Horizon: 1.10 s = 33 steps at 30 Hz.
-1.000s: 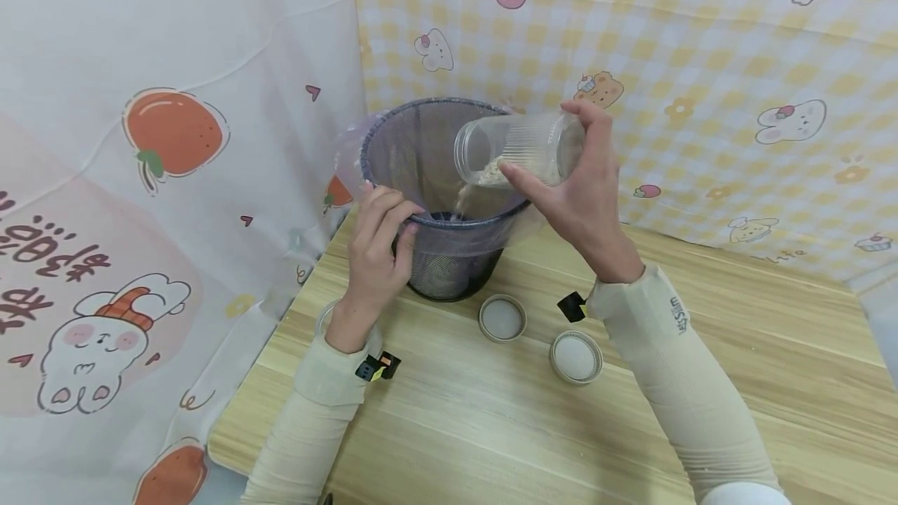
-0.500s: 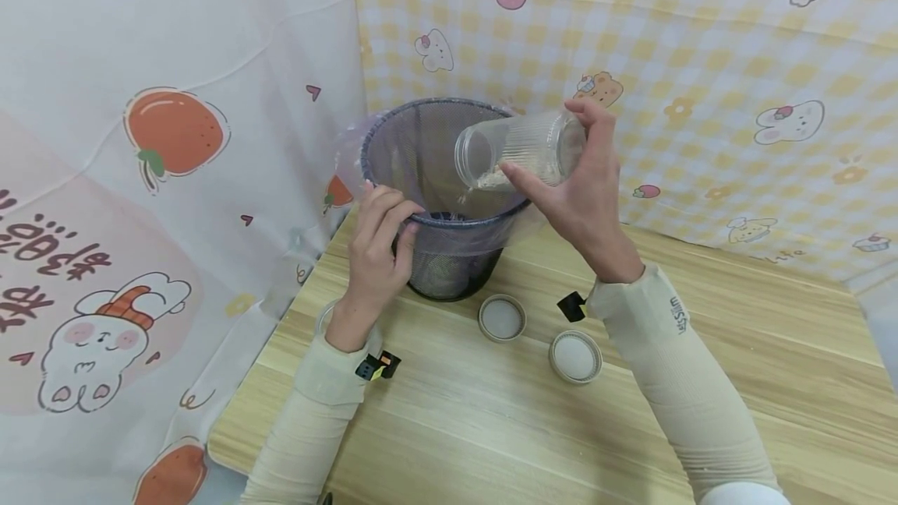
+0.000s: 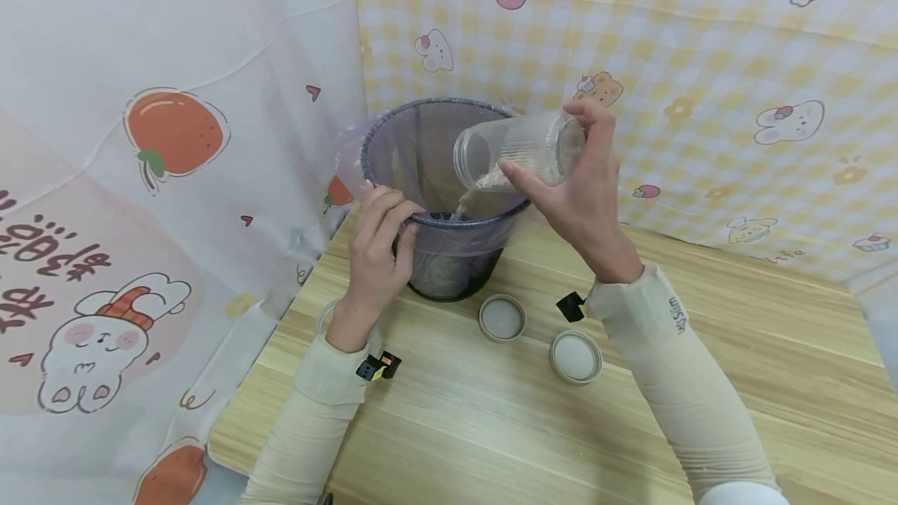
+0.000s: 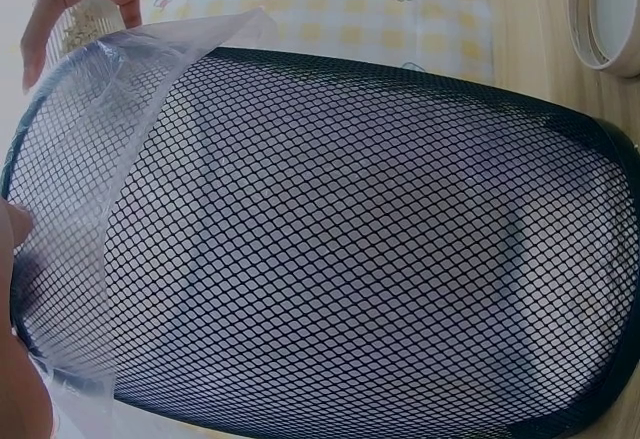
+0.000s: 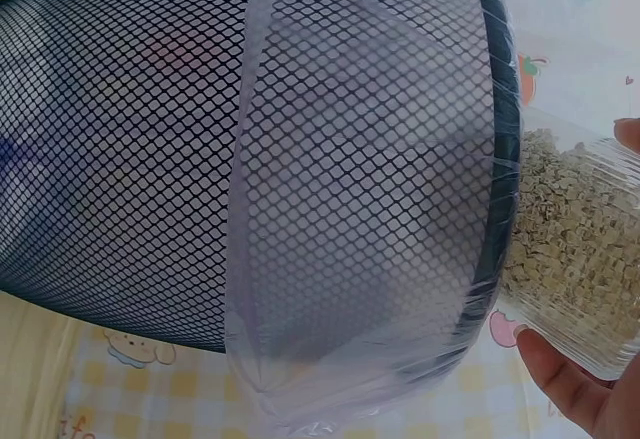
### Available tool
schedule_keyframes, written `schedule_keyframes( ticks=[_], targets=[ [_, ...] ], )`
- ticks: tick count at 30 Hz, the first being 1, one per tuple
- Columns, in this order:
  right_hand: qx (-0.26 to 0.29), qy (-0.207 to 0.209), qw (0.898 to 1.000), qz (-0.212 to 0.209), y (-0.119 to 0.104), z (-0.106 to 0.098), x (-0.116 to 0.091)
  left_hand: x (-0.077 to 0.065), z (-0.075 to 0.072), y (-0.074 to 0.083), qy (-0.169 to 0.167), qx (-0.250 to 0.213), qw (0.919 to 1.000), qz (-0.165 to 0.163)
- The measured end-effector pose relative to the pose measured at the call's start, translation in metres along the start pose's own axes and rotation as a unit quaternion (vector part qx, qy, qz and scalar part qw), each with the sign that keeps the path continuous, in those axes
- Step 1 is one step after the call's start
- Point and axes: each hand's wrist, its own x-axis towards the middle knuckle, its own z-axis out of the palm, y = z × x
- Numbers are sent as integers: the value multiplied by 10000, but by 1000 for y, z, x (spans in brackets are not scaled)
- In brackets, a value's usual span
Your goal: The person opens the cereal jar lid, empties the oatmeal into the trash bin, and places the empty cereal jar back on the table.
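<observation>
A dark wire-mesh wastebasket (image 3: 449,263) stands on the table, lined with a translucent purplish bag (image 5: 360,179) folded over its rim. My left hand (image 3: 375,248) grips the near-left rim, fingers over the edge and thumb outside. In my right hand (image 3: 592,189) is a clear ribbed jar (image 3: 522,139), held tipped on its side with its mouth over the basket's opening. Pale beige flakes (image 5: 575,219) lie along the jar's lower side. Some of them fall from the mouth into the basket. The flakes inside the basket are hard to make out.
Two round lids (image 3: 502,318) lie on the wooden table (image 3: 463,427) in front of the basket. Behind my left wrist, a clear round container (image 3: 326,318) is mostly hidden. Printed cloths (image 3: 701,53) hang close behind and to the left.
The stream of flakes thinned half a second ago and is somewhat fuller now. Fewer flakes seem to be near the jar's mouth. Both hands stay nearly in place.
</observation>
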Motion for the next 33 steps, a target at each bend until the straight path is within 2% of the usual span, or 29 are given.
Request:
schedule_keyframes(
  ticks=[6,16,33],
  targets=[
    [-23,0,10000,-29,2,1,0,0,0,-1,-9,-20,10000,-2],
    [-222,-12,9998,-9,29,5,3,-1,1,-2,33,-31,10000,-18],
    [-164,-11,9999,29,10,1,1,-2,2,-3,66,-44,10000,-52]
  ],
)
